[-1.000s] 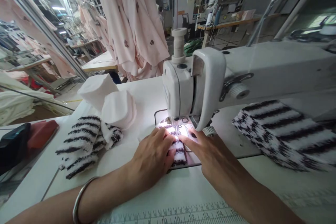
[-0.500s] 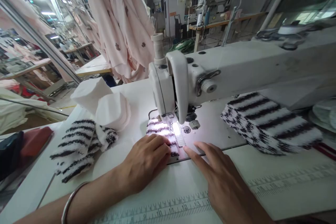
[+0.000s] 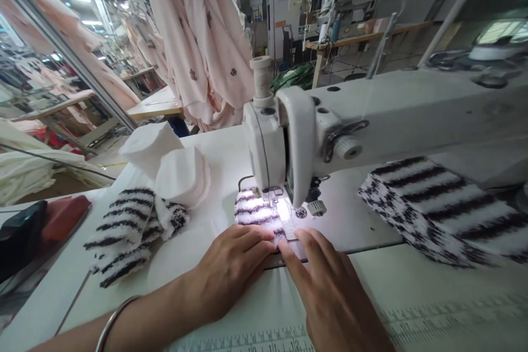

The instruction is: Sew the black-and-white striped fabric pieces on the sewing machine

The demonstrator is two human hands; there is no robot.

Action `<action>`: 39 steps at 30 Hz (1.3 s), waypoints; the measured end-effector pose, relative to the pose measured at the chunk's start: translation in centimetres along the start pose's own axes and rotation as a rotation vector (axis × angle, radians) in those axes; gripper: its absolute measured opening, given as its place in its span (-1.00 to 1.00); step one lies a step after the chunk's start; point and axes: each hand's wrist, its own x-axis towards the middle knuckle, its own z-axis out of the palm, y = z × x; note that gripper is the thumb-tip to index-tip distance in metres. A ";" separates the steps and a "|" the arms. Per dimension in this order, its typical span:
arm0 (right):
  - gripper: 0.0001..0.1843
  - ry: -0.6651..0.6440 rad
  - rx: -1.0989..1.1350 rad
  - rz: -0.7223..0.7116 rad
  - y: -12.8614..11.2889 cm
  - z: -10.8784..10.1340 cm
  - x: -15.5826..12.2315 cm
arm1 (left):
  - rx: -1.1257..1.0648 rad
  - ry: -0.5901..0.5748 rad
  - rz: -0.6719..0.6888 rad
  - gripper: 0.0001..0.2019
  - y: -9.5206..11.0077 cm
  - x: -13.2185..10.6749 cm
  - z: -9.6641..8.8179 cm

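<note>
A small black-and-white striped plush fabric piece [image 3: 253, 212] lies flat on the sewing machine bed, its right edge beside the lit presser foot area [image 3: 277, 193]. My left hand [image 3: 233, 264] rests on its near end, fingers close together and bent over the fabric; the thumb is hidden. On the near right corner of the piece, the index fingertip of my right hand [image 3: 325, 280] touches or nearly touches the edge. That hand's other fingers reach forward over the metal plate, apart and holding nothing visible. The sewing machine head [image 3: 262, 137] stands just beyond both hands.
Striped pieces lie crumpled [image 3: 124, 225] on the left, near stacked white pads [image 3: 181, 173]. A thick stack of striped pieces [image 3: 445, 203] sits right, under the machine arm [image 3: 421, 104]. A printed ruler scale [image 3: 268, 338] runs along the front. Pink cloth [image 3: 198, 38] hangs behind.
My right hand has moved left, bringing its index finger to the fabric's edge. My left hand sits slightly nearer to me, still on the fabric. The view has shifted a little.
</note>
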 end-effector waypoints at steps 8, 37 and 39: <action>-0.40 -0.058 0.037 0.021 1.1 0.2 2.6 | 0.097 0.041 -0.001 -0.80 -2.2 1.2 0.2; -0.79 0.111 0.222 0.000 -1.3 0.2 0.6 | 0.329 -0.045 -0.284 -0.83 -1.8 1.8 -1.4; -0.88 0.114 0.353 0.030 -3.0 -0.2 1.2 | 0.160 0.034 -0.319 -0.85 0.1 -0.5 -2.0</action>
